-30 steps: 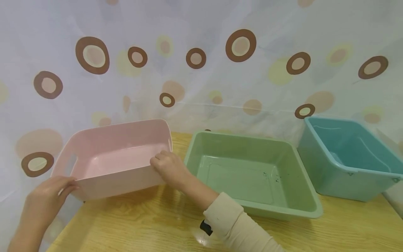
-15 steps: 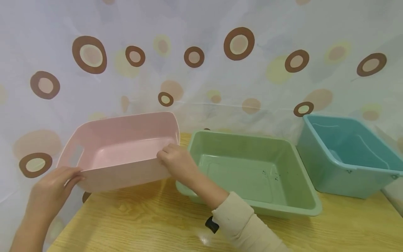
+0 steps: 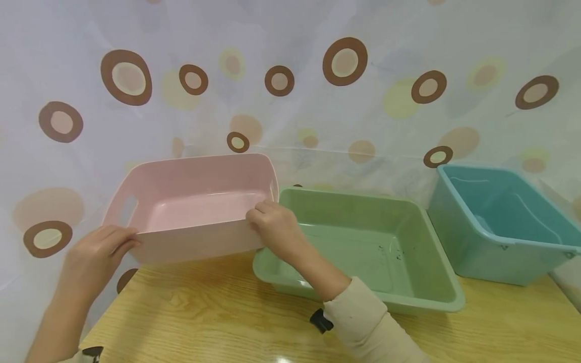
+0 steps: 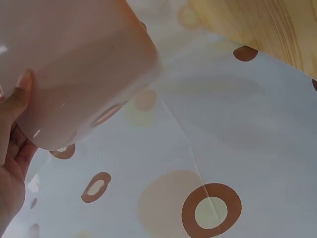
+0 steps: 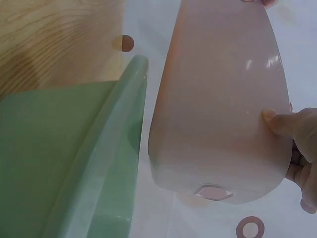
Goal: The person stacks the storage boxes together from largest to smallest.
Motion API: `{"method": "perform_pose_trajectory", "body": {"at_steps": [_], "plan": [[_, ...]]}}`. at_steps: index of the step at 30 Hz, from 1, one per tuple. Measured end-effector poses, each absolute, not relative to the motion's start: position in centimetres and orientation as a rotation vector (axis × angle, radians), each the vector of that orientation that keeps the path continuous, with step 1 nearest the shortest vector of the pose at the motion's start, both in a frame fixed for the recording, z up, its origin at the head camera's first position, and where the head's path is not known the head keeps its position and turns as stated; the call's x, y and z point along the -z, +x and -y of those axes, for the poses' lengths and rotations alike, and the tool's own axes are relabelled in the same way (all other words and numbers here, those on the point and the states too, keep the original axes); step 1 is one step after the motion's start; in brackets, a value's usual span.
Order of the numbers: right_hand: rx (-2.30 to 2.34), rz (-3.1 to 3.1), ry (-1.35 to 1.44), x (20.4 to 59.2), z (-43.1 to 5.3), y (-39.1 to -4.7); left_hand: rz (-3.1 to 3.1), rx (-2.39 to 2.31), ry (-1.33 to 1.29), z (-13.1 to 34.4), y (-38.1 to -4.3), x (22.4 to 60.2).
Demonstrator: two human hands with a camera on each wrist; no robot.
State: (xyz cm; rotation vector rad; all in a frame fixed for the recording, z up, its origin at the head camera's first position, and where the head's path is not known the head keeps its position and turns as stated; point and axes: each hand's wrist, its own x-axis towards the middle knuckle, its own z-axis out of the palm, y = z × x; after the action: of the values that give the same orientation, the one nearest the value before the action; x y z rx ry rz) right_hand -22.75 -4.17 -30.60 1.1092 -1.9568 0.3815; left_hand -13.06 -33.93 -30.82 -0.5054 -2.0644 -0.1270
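A pink plastic bin [image 3: 195, 244] with oval handle holes is held up by both hands at the left of the head view, tilted so its inside shows. My left hand [image 3: 97, 257] grips the rim at the near left corner. Near the other front corner, my right hand [image 3: 279, 229] pinches the same rim. In each wrist view a thumb presses the bin's outer wall [image 5: 213, 119] while the other fingers go over the rim to the inner side, partly hidden. The bin's right end overlaps the left edge of a green basin [image 3: 363, 297] in the head view.
The green basin sits mid-table on the wooden table [image 3: 204, 312]. To its right stands a deeper blue bin [image 3: 490, 262]. A white curtain [image 3: 317, 121] with brown rings hangs behind, and also beside the table's left edge.
Both hands have carried the pink bin to the right and upward, so its right end now reaches the green basin's left edge. The green basin and blue bin have stayed put.
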Motion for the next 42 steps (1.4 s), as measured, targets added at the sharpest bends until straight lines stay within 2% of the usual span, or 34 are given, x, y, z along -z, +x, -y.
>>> {"method": "perform_pose_trajectory", "body": {"at_steps": [42], "plan": [[-0.487, 2.018, 1.006, 30.6, -2.7, -23.3, 2.006, 0.167, -0.714, 28.8, -18.1, 31.0]]}}
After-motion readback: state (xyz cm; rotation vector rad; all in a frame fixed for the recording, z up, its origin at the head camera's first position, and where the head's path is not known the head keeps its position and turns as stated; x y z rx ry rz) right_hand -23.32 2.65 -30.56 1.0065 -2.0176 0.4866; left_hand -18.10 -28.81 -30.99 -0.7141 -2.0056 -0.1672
